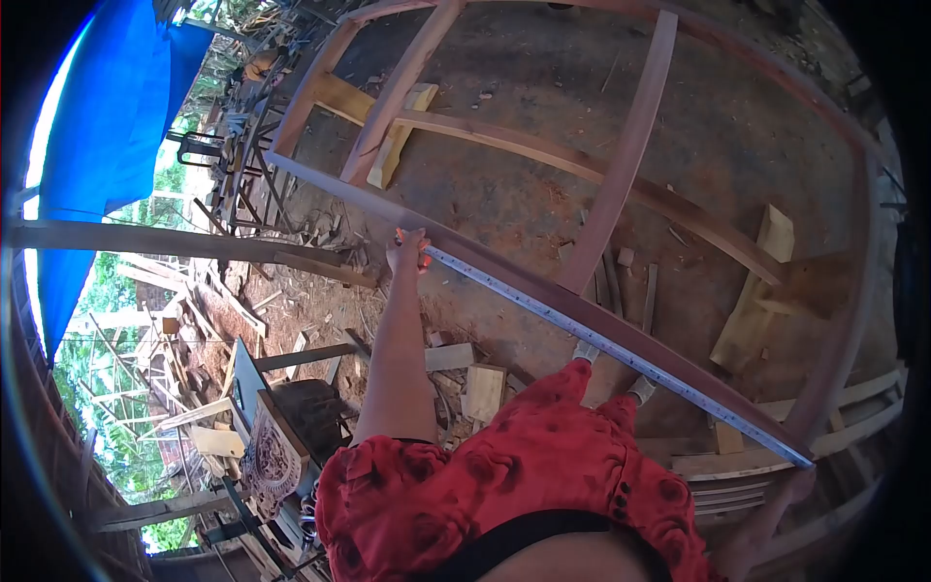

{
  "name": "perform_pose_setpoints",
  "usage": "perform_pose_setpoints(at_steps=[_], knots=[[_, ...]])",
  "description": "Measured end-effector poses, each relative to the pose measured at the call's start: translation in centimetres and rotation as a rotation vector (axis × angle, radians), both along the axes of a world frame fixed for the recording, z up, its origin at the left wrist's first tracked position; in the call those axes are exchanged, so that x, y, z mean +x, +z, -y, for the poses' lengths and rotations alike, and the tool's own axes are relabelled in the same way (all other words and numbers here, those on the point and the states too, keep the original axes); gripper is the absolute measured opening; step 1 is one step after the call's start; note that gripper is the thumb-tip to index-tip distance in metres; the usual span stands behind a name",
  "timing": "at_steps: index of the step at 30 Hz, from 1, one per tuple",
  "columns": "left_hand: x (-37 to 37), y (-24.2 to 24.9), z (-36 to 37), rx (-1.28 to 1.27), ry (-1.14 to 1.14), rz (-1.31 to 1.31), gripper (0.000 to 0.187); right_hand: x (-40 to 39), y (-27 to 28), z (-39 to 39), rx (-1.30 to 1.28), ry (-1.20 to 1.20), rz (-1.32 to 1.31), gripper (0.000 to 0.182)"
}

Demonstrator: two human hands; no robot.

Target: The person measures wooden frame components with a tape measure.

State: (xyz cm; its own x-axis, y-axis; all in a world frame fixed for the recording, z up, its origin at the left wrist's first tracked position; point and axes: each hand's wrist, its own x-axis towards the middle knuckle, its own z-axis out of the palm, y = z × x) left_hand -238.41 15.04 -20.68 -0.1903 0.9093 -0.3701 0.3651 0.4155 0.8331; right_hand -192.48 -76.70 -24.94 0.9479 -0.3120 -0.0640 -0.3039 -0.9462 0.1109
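Note:
My left hand (pixel 407 249) is closed on an orange tape measure case against the near beam of a wooden frame (pixel 485 258). From it the tape blade (pixel 582 332) runs out to the right along the beam's near edge. At the blade's far right end is my right hand (pixel 797 482), dim and blurred near the frame's corner; its fingers cannot be made out. The frame's crosspieces (pixel 621 160) stretch away from the near beam.
Wood blocks (pixel 485 392) lie on the dirt floor below the beam. Yellowish boards (pixel 756 291) support the frame. Scrap wood and a chair-like piece with a patterned panel (pixel 273 454) stand at left, under a blue tarp (pixel 107 126).

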Motion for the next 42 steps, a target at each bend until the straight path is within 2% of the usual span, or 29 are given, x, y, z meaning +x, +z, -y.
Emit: perform_pose_setpoints(at_steps=[2, 4, 5, 7, 8, 10, 11, 13, 14, 15, 17, 18, 20, 23, 24, 26, 28, 30, 32, 36, 38, 39, 41, 42], knots=[[0.2, 0.9, 0.6, -0.010, 0.005, 0.052, 0.052, -0.6, -0.5, 1.1, 0.098, 0.029, 0.077, 0.027], [-0.5, 0.7, 0.7, -0.011, 0.012, 0.069, 0.053, -0.9, -0.2, 0.7, 0.591, -0.106, 0.323, 0.025], [-0.9, 0.8, 0.7, -0.008, 0.018, 0.082, 0.053, -0.9, 0.0, 0.2, 0.592, -0.098, 0.328, 0.025], [-1.3, 1.3, 1.2, -0.018, 0.037, 0.107, 0.052, -1.5, 0.4, -1.3, 0.323, 0.268, 0.305, 0.025], [-1.5, 1.4, 1.6, -0.029, 0.052, 0.126, 0.052, -1.5, -0.2, -2.6, 0.073, 0.354, 0.317, 0.027], [-2.0, 1.0, 2.0, -0.034, 0.058, 0.168, 0.050, -1.8, -0.9, -6.7, 0.359, 0.337, 0.379, 0.026], [-2.3, 0.8, 2.3, -0.042, 0.062, 0.204, 0.048, -3.6, 2.9, -14.2, -0.117, 0.316, 0.190, 0.025], [-2.5, 1.3, 3.5, -0.033, 0.074, 0.243, 0.047, -4.6, 2.8, -19.8, 0.037, 0.501, 0.289, 0.024], [-2.8, 1.5, 4.0, -0.028, 0.080, 0.273, 0.046, -4.0, 0.0, -20.0, 0.684, 0.693, 0.561, 0.024], [-3.3, 1.6, 4.3, -0.022, 0.090, 0.284, 0.046, -4.2, 0.9, -22.0, 0.689, 0.705, 0.570, 0.024], [-4.5, 1.6, 5.2, -0.015, 0.083, 0.341, 0.045, -6.9, 5.6, -29.6, 0.795, 0.512, 0.250, 0.021], [-5.2, 1.5, 5.7, -0.010, 0.097, 0.353, 0.045, -7.0, 6.2, -31.3, 0.798, 0.530, 0.256, 0.021], [-6.9, 1.4, 7.0, 0.015, 0.160, 0.349, 0.044, -7.1, 6.5, -33.6, 1.096, 0.482, 0.229, 0.020], [-10.1, 2.3, 10.5, 0.062, 0.247, 0.408, 0.042, -7.1, 7.9, -35.9, 1.197, 0.448, 0.110, 0.021], [-11.0, 2.6, 12.3, 0.072, 0.268, 0.417, 0.042, -6.3, 6.9, -36.3, 1.203, 0.473, 0.106, 0.021], [-12.4, 3.6, 15.8, 0.041, 0.316, 0.454, 0.041, -5.4, 3.8, -37.2, 1.298, 0.661, 0.064, 0.021], [-12.6, 4.6, 19.8, 0.088, 0.360, 0.433, 0.041, -9.1, 8.6, -41.3, 1.006, 0.866, 0.013, 0.019], [-12.0, 4.8, 23.6, 0.133, 0.408, 0.422, 0.042, -12.9, 9.8, -45.1, 1.116, 0.934, -0.045, 0.017], [-11.0, 4.8, 26.6, 0.109, 0.423, 0.450, 0.044, -17.0, 12.7, -48.4, 1.053, 1.160, -0.155, 0.017], [-6.8, 6.9, 31.6, 0.083, 0.483, 0.549, 0.045, -23.7, 12.1, -52.5, 1.287, 1.300, -0.484, 0.022], [-5.7, 7.3, 33.0, 0.083, 0.436, 0.581, 0.046, -26.0, 11.3, -54.1, 1.129, 1.489, -0.527, 0.026], [-5.5, 7.4, 33.4, 0.087, 0.445, 0.587, 0.046, -27.2, 11.5, -54.9, 1.126, 1.501, -0.527, 0.026], [-5.6, 7.4, 33.7, 0.093, 0.417, 0.682, 0.045, -29.4, 12.0, -56.3, 1.108, 1.491, -0.793, 0.029], [-6.1, 7.1, 33.5, 0.095, 0.414, 0.744, 0.043, -30.3, 12.2, -57.2, 1.098, 1.510, -0.794, 0.029]])
